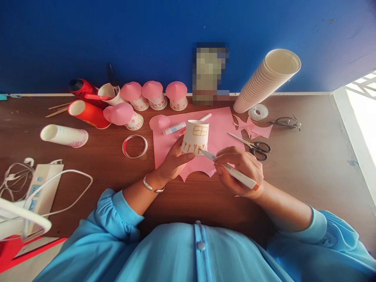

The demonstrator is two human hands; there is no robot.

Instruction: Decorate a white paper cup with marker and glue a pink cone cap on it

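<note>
My left hand (175, 158) is wrapped round a white paper cup (192, 138) that has a yellow window and a row of small flowers drawn on it. In my right hand (242, 170) is a white marker (235, 174) with an orange end, its tip touching the cup near the lower flowers. Under both hands lies a pink paper sheet (163, 147) with curved cuts along its near edge. A glue stick (174, 128) and another marker (205, 117) rest on that sheet behind the cup. Scissors (252, 147) lie partly open just beyond my right hand.
Several decorated cups with pink cone roofs (176, 91) stand along the blue wall. A tall stack of white cups (264, 80) leans at back right, near clear tape (258, 112) and pink scraps (255, 127). At left are a tape roll (134, 146), a red cup (88, 113) and a power strip (47, 188).
</note>
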